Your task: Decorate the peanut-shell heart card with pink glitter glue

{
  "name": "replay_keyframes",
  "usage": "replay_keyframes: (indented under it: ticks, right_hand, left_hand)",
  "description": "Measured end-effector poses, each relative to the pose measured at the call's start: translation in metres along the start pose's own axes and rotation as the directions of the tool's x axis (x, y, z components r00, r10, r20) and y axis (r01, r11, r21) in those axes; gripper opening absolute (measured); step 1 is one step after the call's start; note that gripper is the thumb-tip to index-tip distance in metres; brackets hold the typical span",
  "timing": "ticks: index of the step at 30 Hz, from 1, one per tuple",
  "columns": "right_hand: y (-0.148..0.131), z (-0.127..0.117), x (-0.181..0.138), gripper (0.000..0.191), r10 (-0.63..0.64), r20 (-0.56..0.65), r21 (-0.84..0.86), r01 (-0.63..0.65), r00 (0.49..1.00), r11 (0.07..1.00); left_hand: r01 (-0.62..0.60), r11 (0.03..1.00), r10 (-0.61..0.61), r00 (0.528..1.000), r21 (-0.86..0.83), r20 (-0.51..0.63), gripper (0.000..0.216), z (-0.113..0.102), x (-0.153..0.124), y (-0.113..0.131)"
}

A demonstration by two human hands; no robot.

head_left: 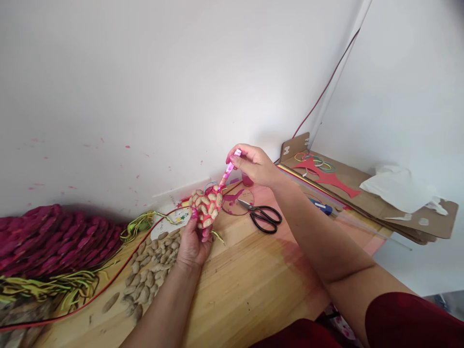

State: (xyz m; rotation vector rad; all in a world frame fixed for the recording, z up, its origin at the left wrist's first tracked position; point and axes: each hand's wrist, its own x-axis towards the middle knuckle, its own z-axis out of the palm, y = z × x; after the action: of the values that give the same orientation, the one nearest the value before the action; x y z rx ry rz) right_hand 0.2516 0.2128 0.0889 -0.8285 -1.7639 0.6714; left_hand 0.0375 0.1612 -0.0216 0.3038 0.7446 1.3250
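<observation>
My left hand (195, 241) is closed around a red piece covered with whole peanuts (206, 207), held up above the table. Pink stain marks its fingers. Pinched in my right hand (252, 162) is a pink-stained paintbrush (229, 171), slanting down so its lower end meets the upper right of the peanut-covered piece. Behind the right hand, a small jar of pink liquid (247, 180) is partly hidden. Black-handled scissors (264, 217) lie just right of the piece. Below the left hand, loose peanuts (145, 278) spread over the wooden table (232, 295).
Stacked magenta-painted pieces (61, 241) with yellow-green strings (61, 285) stand at the left. A red cord (119, 273) crosses the table there. Cardboard (348, 169), a red cut-out (326, 178) and a white plastic bag (397, 188) are at the right. The white wall (163, 96) rises close behind.
</observation>
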Motion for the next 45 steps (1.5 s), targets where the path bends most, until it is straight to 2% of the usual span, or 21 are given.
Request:
replay_keyframes:
  ticks: [11,19,24,30,37,45]
  right_hand:
    - [0.002,-0.001,0.0,0.041,-0.003,0.008,0.009,0.003,1.0,1.0]
    - [0.003,-0.004,0.001,0.053,0.001,-0.003,0.113,-0.001,1.0,0.994]
    - [0.002,-0.001,0.001,0.054,-0.017,0.032,0.135,0.013,0.999,0.991]
    - [0.004,-0.003,0.001,0.053,0.0,-0.033,0.126,0.004,0.999,0.992]
    - [0.002,0.001,0.0,0.053,0.005,0.057,0.175,-0.015,0.998,0.984]
    - [0.003,0.004,0.0,0.055,0.043,0.071,0.179,-0.056,0.997,0.982]
  left_hand:
    - [0.029,0.999,-0.032,0.997,0.04,0.071,0.018,-0.002,0.002,0.0]
    - [0.066,0.998,-0.068,0.99,0.021,0.12,0.016,-0.01,0.005,-0.001]
    - [0.086,0.996,-0.085,0.989,-0.005,0.118,0.015,-0.012,0.004,0.001]
    - [0.087,0.996,-0.087,0.992,-0.003,0.091,0.019,-0.01,0.004,0.001]
    - [0.073,0.997,-0.075,0.993,0.017,0.096,0.014,-0.013,0.006,0.001]
    - [0.048,0.998,-0.051,0.992,0.027,0.113,0.024,-0.015,0.008,-0.002]
